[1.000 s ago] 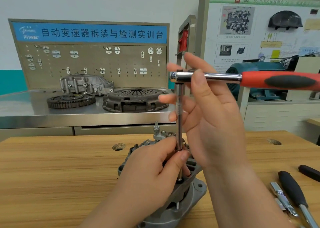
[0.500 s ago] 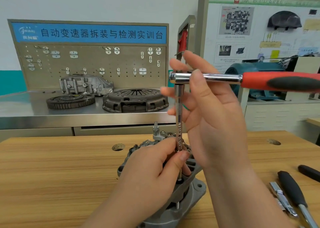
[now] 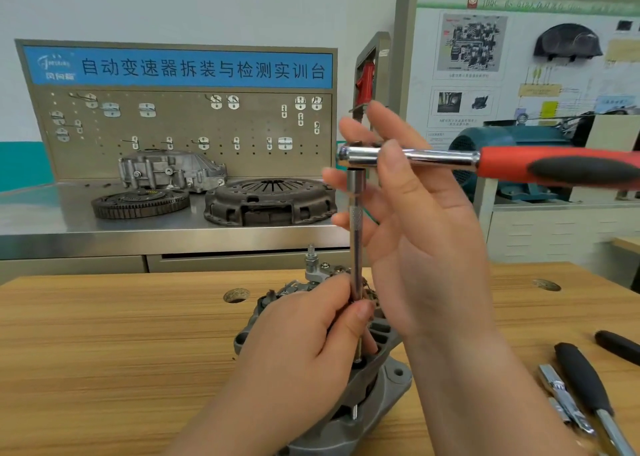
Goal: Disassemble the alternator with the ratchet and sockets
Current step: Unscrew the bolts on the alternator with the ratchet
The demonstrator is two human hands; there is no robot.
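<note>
Though partly hidden, alternator (image 3: 385, 390) beneath hands (image 3: 304, 345) (image 3: 426, 241)

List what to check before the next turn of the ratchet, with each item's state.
1. Extension bar upright under the ratchet head: ok.
2. Left hand pinches the bar's lower end: ok.
3. Right hand holds the ratchet at its head: ok.
4. Bar's lower tip seated on a fastener: cannot tell, the left hand hides it.
5. Alternator resting on the table: ok.
</note>
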